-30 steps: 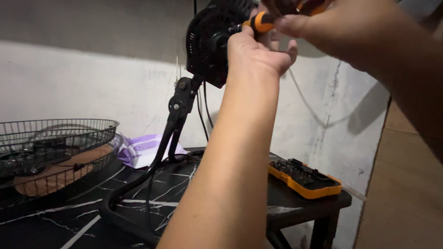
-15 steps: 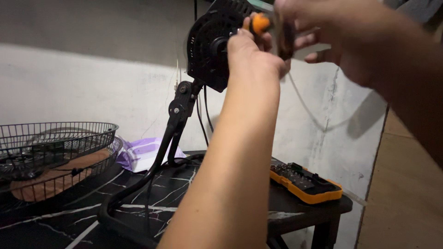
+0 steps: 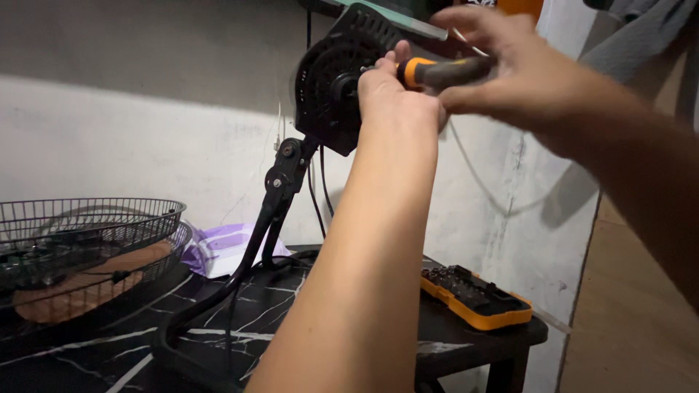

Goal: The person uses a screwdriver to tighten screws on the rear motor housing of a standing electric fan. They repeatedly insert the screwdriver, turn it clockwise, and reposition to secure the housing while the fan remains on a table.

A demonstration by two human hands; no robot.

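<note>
Head view: right hand point(image 3: 510, 69) clamped on screwdriver point(image 3: 440, 71), tip at fan motor point(image 3: 336, 87); left hand point(image 3: 397, 94) steadying shaft. Grilles point(image 3: 87, 233) already off; motor housing still on.

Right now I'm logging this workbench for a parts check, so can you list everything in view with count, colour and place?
fan motor: one, black, on its stand at top centre
stand: one, black, rising from the table to the motor
screwdriver: one, orange and dark grey handle, tip end at the motor
bit case: one, orange with dark bits, open on the table's right edge
table: one, black with white veins, below
fan guards: two, black wire, stacked at left
wipes pack: one, purple and white, by the wall
cable: one, pale, hanging on the wall
left hand: at the motor, by the screwdriver's front
right hand: gripping the screwdriver handle
</note>
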